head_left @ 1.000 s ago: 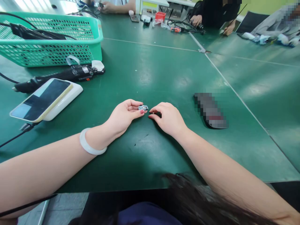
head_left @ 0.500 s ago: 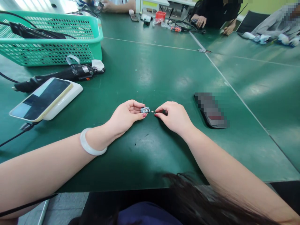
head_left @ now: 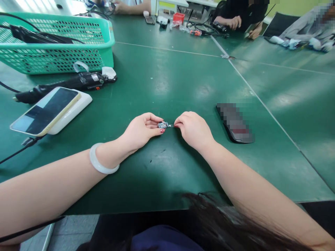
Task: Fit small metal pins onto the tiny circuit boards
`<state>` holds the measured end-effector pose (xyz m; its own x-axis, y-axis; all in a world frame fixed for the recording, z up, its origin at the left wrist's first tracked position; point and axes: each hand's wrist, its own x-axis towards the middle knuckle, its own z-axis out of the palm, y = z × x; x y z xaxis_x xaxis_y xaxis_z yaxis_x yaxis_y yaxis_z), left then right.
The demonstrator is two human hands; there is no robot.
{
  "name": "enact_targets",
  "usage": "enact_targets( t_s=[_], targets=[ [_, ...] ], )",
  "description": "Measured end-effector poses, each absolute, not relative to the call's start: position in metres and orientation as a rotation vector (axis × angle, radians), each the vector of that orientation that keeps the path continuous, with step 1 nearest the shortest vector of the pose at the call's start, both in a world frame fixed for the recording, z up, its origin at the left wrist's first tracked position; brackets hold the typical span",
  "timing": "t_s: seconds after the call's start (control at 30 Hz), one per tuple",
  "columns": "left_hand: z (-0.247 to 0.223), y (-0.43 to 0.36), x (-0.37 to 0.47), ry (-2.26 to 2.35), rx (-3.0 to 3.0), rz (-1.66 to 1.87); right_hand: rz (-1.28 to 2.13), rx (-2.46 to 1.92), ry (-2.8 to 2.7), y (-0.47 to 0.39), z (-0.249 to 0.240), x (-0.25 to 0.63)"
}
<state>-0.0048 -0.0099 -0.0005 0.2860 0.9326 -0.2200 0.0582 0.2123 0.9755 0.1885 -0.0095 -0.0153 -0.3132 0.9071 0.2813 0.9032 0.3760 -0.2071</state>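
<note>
Between the thumb and fingers of my left hand (head_left: 142,129) is a small blue-and-white circuit board (head_left: 163,125), held just above the green table (head_left: 157,167). My right hand (head_left: 195,130) pinches a tiny thin metallic piece (head_left: 171,126), too small to name for certain. Its left end meets or nearly meets the board's right edge; I cannot tell whether it is joined. A pale bangle (head_left: 101,160) circles my left wrist.
At the left stand a green plastic basket (head_left: 113,52), a black corded tool (head_left: 70,83) and a phone (head_left: 47,111) propped on a white block (head_left: 75,111). A dark, partly blurred object (head_left: 234,123) lies right. Other people's hands (head_left: 234,23) work across the table.
My right hand has turned slightly, its fingers closing together around the thin piece. That piece now lies nearly level and closer to the board. The board has shifted slightly right and down.
</note>
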Motion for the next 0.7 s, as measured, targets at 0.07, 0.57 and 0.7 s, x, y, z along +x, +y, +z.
enact_targets(
  t_s=[0.07, 0.57, 0.7],
  targets=[
    [0.000, -0.010, -0.005, 1.101, 1.188, 0.812, -0.031, -1.537, -2.219, -0.012, -0.011, 0.190],
    [-0.004, -0.009, -0.005, 1.036, 1.170, 0.818, -0.075, -1.235, -2.240, -0.025, -0.004, 0.171],
    [-0.003, -0.009, -0.004, 1.038, 1.166, 0.817, -0.105, -1.247, -2.264, -0.025, -0.003, 0.171]
  ],
)
